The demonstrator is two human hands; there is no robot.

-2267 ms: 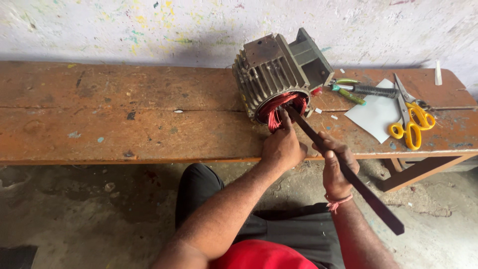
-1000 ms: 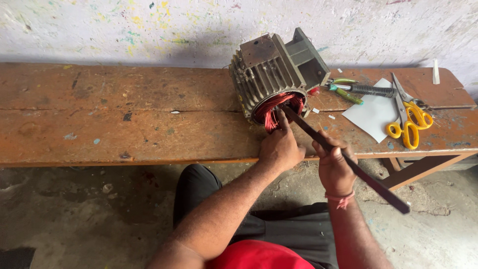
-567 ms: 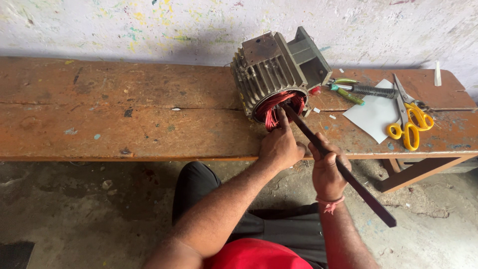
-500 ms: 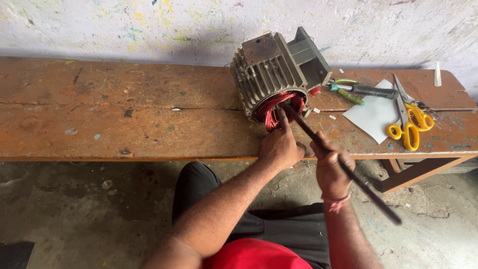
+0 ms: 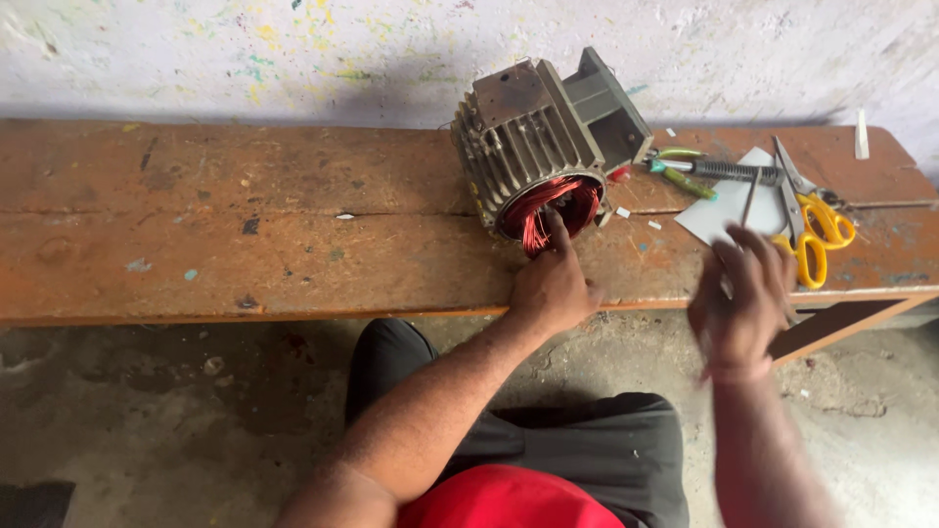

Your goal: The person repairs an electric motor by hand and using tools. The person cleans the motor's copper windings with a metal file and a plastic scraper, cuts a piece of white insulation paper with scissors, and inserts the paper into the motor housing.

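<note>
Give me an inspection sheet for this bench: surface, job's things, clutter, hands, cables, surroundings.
Surface: long worn reddish-brown wooden bench, scuffed, paint-flecked.
Job's things: grey finned metal motor housing lying tilted on the bench, open end toward the person, red copper windings showing inside.
Clutter: yellow-handled scissors and a dark-handled tool on a white paper sheet; green-handled pliers beside the motor; small white scraps.
Hands: left hand at the bench edge, forefinger touching the windings; right hand raised, blurred, contents unclear.
Cables: nothing seen beyond the windings.
Surroundings: whitish paint-spattered wall behind; grey concrete floor below.
</note>
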